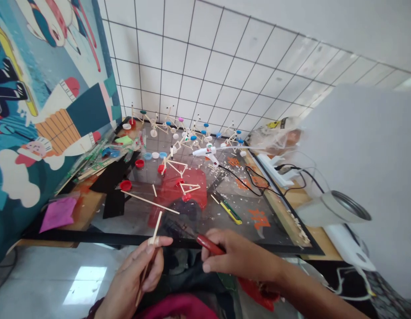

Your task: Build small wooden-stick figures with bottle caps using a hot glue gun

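My left hand (140, 266) is closed around a thin wooden stick (157, 227), which points up past the thumb and finger. Gripped in my right hand (230, 254) is a red-handled knife (210, 244); its dark blade reaches toward the left and blends into the dark tabletop. The two hands are apart, at the table's near edge. Just beyond them lies a longer wooden stick (150, 201), with a short stick piece (154, 190) above it. Small stick frames with red bottle caps (187, 197) stand on a red patch in the middle.
Several stick figures with coloured caps (193, 138) stand along the back. A white glue gun (207, 154) lies before them, its black cord running right. Nearer are a yellow utility knife (230, 210) and wood shavings. A white power strip (275, 170) and a jar (334, 208) stand right.
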Motion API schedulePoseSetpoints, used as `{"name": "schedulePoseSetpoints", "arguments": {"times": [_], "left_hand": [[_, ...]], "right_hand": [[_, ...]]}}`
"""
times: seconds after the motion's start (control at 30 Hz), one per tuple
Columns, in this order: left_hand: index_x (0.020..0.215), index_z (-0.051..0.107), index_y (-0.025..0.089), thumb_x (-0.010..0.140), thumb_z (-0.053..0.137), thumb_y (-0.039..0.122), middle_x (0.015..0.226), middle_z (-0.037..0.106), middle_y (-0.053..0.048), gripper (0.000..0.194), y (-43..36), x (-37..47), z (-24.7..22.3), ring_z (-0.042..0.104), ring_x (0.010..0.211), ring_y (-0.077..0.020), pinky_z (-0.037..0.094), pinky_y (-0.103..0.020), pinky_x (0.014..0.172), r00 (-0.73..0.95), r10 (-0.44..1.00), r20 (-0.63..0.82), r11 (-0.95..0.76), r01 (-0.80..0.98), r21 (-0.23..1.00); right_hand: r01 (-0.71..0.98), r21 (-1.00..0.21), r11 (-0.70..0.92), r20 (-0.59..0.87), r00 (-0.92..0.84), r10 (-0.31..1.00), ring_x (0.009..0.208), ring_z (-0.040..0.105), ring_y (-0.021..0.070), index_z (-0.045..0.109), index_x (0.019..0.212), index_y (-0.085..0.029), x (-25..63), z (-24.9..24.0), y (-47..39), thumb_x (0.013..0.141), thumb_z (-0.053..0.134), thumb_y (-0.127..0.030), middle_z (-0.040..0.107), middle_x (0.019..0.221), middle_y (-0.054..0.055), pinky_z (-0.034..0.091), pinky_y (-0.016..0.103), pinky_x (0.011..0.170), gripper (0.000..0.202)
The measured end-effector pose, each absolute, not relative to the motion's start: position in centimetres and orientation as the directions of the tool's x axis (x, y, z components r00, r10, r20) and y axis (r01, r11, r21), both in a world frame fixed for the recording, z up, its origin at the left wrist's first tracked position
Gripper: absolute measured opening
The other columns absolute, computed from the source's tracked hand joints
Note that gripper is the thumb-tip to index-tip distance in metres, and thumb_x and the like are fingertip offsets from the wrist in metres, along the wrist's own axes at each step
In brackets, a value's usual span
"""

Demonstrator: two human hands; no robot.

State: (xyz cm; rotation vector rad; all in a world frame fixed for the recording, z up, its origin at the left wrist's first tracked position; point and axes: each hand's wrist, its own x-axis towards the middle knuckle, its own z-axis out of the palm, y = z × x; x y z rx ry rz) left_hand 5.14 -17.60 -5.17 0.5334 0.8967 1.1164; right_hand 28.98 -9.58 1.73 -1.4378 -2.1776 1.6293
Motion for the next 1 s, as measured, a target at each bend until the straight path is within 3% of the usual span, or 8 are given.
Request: {"name": "schedulePoseSetpoints", "arguments": {"times": [0.1,0.17,0.3,0.43,0.57,0.67,0.87,1.0], "left_hand": [[0.112,0.069,0.019,0.090,0.060,0.052,0.054,0.041,0.005,0.041,-17.6,5.5,-5.1,0.023,0.045,-0.0070,0.018,-0.023,0.044,0.193,0.916,-0.351,0.398,-0.532,0.747],[0.111,0.069,0.019,0.090,0.059,0.051,0.053,0.041,0.006,0.040,-17.6,5.8,-5.0,0.022,0.044,-0.0066,0.018,-0.023,0.043,0.220,0.902,-0.370,0.430,-0.524,0.735],[0.109,0.069,0.018,0.090,0.060,0.051,0.052,0.042,0.006,0.039,-17.8,6.4,-4.9,0.022,0.043,-0.0063,0.018,-0.022,0.043,0.250,0.882,-0.399,0.471,-0.496,0.729],[0.103,0.069,0.018,0.090,0.059,0.053,0.050,0.042,0.006,0.039,-18.0,6.9,-5.0,0.022,0.043,-0.0064,0.018,-0.023,0.043,0.295,0.863,-0.411,0.506,-0.470,0.724],[0.100,0.068,0.017,0.091,0.057,0.053,0.048,0.042,0.006,0.039,-18.3,7.4,-4.9,0.024,0.043,-0.0068,0.019,-0.024,0.046,0.350,0.842,-0.411,0.532,-0.407,0.743],[0.099,0.068,0.016,0.091,0.056,0.053,0.048,0.041,0.006,0.040,-18.3,7.7,-4.9,0.024,0.043,-0.0069,0.018,-0.024,0.046,0.350,0.837,-0.421,0.535,-0.365,0.761],[0.095,0.067,0.015,0.093,0.054,0.052,0.051,0.042,0.006,0.039,-18.2,7.9,-5.3,0.024,0.044,-0.0065,0.019,-0.023,0.045,0.314,0.847,-0.428,0.525,-0.374,0.764],[0.093,0.067,0.015,0.091,0.057,0.052,0.051,0.042,0.006,0.039,-17.9,8.0,-5.2,0.024,0.044,-0.0061,0.018,-0.022,0.044,0.292,0.849,-0.441,0.526,-0.386,0.758]], "right_hand": [[0.402,-0.873,-0.278,-0.480,-0.597,0.643,0.074,0.061,0.0148,0.075,0.092,-0.020,29.6,1.9,-11.5,0.075,0.063,-0.022,0.067,0.081,0.001,0.047,0.024,0.069,0.021],[0.276,-0.906,-0.320,-0.423,-0.612,0.668,0.086,0.064,0.0165,0.076,0.090,-0.021,29.9,1.5,-12.7,0.068,0.061,-0.016,0.069,0.094,0.002,0.048,0.025,0.076,0.028],[0.138,-0.893,-0.428,-0.416,-0.613,0.671,0.114,0.062,0.0221,0.072,0.114,-0.025,30.7,-0.1,-14.7,0.062,0.062,-0.008,0.067,0.118,0.004,0.048,0.031,0.094,0.056],[0.117,-0.890,-0.440,-0.416,-0.601,0.682,0.125,0.057,0.0264,0.071,0.116,-0.026,31.2,-1.5,-16.1,0.060,0.061,-0.007,0.066,0.123,0.005,0.044,0.041,0.105,0.060],[0.088,-0.895,-0.436,-0.404,-0.574,0.713,0.128,0.055,0.0250,0.072,0.109,-0.026,31.4,-1.9,-16.4,0.055,0.055,-0.003,0.065,0.123,0.004,0.038,0.040,0.112,0.060],[0.042,-0.895,-0.444,-0.377,-0.604,0.702,0.133,0.051,0.0239,0.069,0.115,-0.027,31.6,-2.3,-16.4,0.053,0.051,-0.002,0.063,0.128,0.002,0.033,0.040,0.115,0.069],[0.088,-0.885,-0.458,-0.404,-0.636,0.658,0.147,0.029,0.0251,0.063,0.131,-0.025,32.5,-3.1,-16.4,0.052,0.053,0.000,0.042,0.152,0.003,0.016,0.040,0.121,0.083],[0.089,-0.893,-0.441,-0.376,-0.686,0.623,0.148,0.027,0.0232,0.059,0.136,-0.026,32.2,-2.5,-16.1,0.055,0.055,0.000,0.037,0.154,0.003,0.014,0.038,0.121,0.085]]}}
